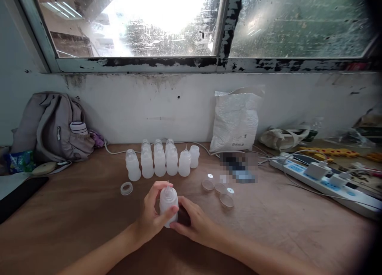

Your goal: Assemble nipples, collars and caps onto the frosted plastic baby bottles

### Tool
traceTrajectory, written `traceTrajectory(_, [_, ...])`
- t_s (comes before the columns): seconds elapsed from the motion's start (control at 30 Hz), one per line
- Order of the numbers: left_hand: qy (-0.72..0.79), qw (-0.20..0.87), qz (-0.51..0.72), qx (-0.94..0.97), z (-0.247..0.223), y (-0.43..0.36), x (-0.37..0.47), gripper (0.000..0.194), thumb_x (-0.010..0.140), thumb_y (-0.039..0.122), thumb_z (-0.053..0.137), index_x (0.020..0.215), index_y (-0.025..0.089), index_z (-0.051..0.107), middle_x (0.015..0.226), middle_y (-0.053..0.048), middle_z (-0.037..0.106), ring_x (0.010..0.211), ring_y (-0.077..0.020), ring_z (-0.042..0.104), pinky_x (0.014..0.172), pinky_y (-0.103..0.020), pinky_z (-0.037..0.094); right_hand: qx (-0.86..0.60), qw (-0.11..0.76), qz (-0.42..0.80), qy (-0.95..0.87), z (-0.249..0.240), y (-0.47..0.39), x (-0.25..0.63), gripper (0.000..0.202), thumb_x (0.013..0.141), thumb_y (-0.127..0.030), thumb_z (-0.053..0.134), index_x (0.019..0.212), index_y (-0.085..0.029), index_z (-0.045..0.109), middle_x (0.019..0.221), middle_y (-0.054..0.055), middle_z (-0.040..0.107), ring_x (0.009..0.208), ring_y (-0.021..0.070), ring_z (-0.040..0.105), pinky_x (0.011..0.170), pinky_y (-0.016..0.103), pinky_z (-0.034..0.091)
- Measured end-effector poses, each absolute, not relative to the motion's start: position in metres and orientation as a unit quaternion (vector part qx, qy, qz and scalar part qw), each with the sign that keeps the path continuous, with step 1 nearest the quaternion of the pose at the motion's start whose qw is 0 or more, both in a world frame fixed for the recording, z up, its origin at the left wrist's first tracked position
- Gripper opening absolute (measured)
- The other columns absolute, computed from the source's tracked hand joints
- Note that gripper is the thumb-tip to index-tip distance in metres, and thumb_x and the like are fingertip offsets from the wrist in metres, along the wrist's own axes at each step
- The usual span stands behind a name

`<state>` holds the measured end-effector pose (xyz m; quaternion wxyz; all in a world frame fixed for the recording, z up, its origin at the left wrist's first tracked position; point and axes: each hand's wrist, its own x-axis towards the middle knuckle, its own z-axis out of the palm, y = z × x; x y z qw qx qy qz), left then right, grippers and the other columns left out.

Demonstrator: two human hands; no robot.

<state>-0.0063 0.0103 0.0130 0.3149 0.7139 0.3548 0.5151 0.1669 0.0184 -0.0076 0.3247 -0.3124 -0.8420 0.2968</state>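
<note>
A frosted baby bottle [168, 205] with a clear teat on top stands upright between my two hands, near the front middle of the table. My left hand [151, 213] is closed around its upper part, thumb in front and fingers behind. Lower down, my right hand [198, 223] grips the bottle's right side between thumb and fingers. A loose translucent ring [127, 188] lies left of my hands. Behind them stand several similar bottles [147, 163], some with clear caps; one bottle [184, 163] shows a bare teat tip. To the right lie clear caps [227, 200] and small white discs [230, 190].
A white plastic mailer bag [234, 120] leans on the wall. At right, a power strip [325, 181] with chargers and cables crosses the table, near a blurred-out object [238, 167]. A backpack [53, 126] and a black flat object [20, 197] are at left.
</note>
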Motion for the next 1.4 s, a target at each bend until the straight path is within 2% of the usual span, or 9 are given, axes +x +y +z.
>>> traceTrajectory(0.2, [0.373,0.339,0.530,0.682,0.006,0.007,-0.003,0.033,0.078,0.024,0.058,0.108,0.024,0.045,0.106,-0.004,0.052,0.096,-0.0185,0.053,0.084,-0.029,0.042,-0.303,0.331,0.301,-0.841,-0.005,0.018,0.166,0.039,0.074,-0.024,0.061,0.109,-0.021,0.045,0.102,0.005,0.057,0.091,0.0193,0.054,0.079,0.032,0.044])
traceTrajectory(0.37, [0.378,0.401,0.539,0.637,0.008,0.005,-0.003,0.045,0.074,0.024,0.062,0.113,0.025,0.039,0.108,-0.005,0.055,0.100,-0.0187,0.053,0.088,-0.031,0.040,-0.302,0.333,0.300,-0.841,-0.004,0.018,0.166,0.035,0.073,-0.024,0.061,0.105,-0.020,0.046,0.099,0.005,0.058,0.087,0.0180,0.054,0.076,0.030,0.044])
traceTrajectory(0.6, [0.344,0.460,0.527,0.627,0.012,0.014,-0.007,0.043,0.068,0.022,0.067,0.103,0.022,0.041,0.097,-0.005,0.060,0.091,-0.0186,0.056,0.083,-0.031,0.042,-0.307,0.327,0.293,-0.844,-0.005,0.018,0.166,0.033,0.073,-0.023,0.062,0.101,-0.018,0.047,0.097,0.005,0.057,0.083,0.0176,0.054,0.072,0.029,0.044])
traceTrajectory(0.87, [0.264,0.586,0.429,0.635,0.027,0.030,-0.027,0.036,0.061,0.026,0.073,0.088,0.017,0.050,0.102,-0.010,0.060,0.093,-0.0226,0.056,0.080,-0.034,0.043,-0.306,0.320,0.297,-0.846,-0.003,0.018,0.166,0.033,0.073,-0.024,0.061,0.103,-0.019,0.047,0.095,0.004,0.058,0.081,0.0171,0.053,0.071,0.029,0.043])
traceTrajectory(1.0, [0.272,0.629,0.404,0.606,0.032,0.035,-0.034,0.049,0.057,0.027,0.076,0.099,0.018,0.052,0.108,-0.011,0.058,0.096,-0.0238,0.055,0.078,-0.033,0.044,-0.308,0.317,0.300,-0.845,-0.002,0.018,0.167,0.034,0.073,-0.023,0.060,0.103,-0.018,0.048,0.095,0.005,0.058,0.080,0.0170,0.053,0.071,0.028,0.043])
traceTrajectory(1.17, [0.253,0.659,0.376,0.600,0.035,0.036,-0.037,0.039,0.060,0.028,0.074,0.094,0.017,0.057,0.108,-0.011,0.058,0.096,-0.0235,0.055,0.079,-0.034,0.044,-0.306,0.314,0.300,-0.847,-0.001,0.018,0.167,0.034,0.073,-0.023,0.061,0.103,-0.018,0.048,0.095,0.005,0.058,0.080,0.0169,0.053,0.072,0.028,0.043])
traceTrajectory(1.33, [0.273,0.667,0.403,0.564,0.030,0.036,-0.036,0.054,0.066,0.039,0.067,0.116,0.023,0.052,0.122,-0.013,0.050,0.108,-0.0273,0.048,0.083,-0.036,0.042,-0.305,0.307,0.294,-0.852,-0.001,0.017,0.167,0.038,0.073,-0.025,0.061,0.108,-0.019,0.047,0.098,0.006,0.058,0.084,0.0185,0.054,0.074,0.030,0.043])
traceTrajectory(1.4, [0.271,0.677,0.413,0.545,0.028,0.036,-0.036,0.053,0.068,0.039,0.066,0.116,0.024,0.052,0.122,-0.012,0.050,0.109,-0.0271,0.048,0.085,-0.037,0.041,-0.304,0.304,0.292,-0.854,-0.002,0.016,0.167,0.041,0.073,-0.026,0.062,0.110,-0.019,0.047,0.100,0.007,0.058,0.086,0.0196,0.054,0.076,0.031,0.042])
